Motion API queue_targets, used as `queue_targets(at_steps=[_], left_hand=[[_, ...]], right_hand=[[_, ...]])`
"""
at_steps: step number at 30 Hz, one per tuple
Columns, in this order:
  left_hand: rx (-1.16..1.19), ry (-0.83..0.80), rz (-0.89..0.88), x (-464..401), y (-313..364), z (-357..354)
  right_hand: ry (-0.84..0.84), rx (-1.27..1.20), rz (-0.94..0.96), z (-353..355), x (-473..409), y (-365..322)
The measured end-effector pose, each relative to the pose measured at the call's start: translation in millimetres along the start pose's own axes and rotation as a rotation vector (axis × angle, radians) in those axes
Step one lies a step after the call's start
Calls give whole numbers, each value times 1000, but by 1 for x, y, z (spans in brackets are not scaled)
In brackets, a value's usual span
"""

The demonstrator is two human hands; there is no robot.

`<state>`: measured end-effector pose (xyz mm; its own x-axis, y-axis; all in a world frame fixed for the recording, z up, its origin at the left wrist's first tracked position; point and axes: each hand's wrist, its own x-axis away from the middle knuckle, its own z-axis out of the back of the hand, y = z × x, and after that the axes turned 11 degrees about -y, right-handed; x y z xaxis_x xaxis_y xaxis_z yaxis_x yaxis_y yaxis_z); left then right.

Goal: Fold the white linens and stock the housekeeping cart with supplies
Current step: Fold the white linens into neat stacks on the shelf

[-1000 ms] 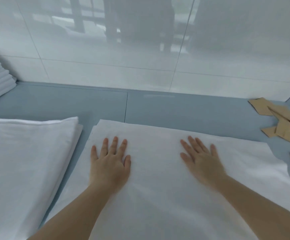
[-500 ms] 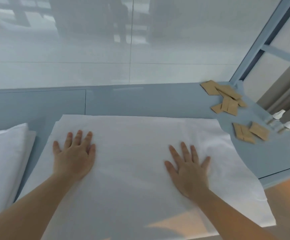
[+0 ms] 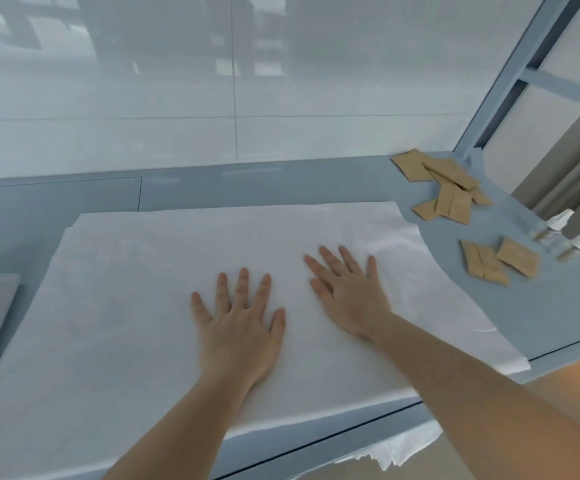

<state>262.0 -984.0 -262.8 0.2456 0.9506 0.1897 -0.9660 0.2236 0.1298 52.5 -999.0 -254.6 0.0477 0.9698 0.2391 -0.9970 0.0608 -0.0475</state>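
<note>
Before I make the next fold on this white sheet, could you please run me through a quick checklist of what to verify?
1. Both hands flat on the white sheet: ok; left hand and right hand lie with straight fingers.
2. Sheet smooth: ok in the middle; its right part looks slightly rumpled.
3. Sheet fully on the grey-blue shelf: not ok; its near edge hangs over the front.
4. Brown packets off the sheet: ok.
5. Small bottles clear of the sheet: ok.
</note>
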Motion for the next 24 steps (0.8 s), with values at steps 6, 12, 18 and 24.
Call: queue_targets(at_steps=[6,12,18,24], left_hand=[[6,19,30,-16,6,1],[-21,-5,58,-25,13,8],[-6,-243,-219,0,-1,28],[-285,-401,-449,68,-45,34]], right_hand=[[-140,-86,-485,31,-31,104],[-156,-85,-35,26,14,28],[-347,40,466,19,99,-2],[-248,312,442,13,108,-16]])
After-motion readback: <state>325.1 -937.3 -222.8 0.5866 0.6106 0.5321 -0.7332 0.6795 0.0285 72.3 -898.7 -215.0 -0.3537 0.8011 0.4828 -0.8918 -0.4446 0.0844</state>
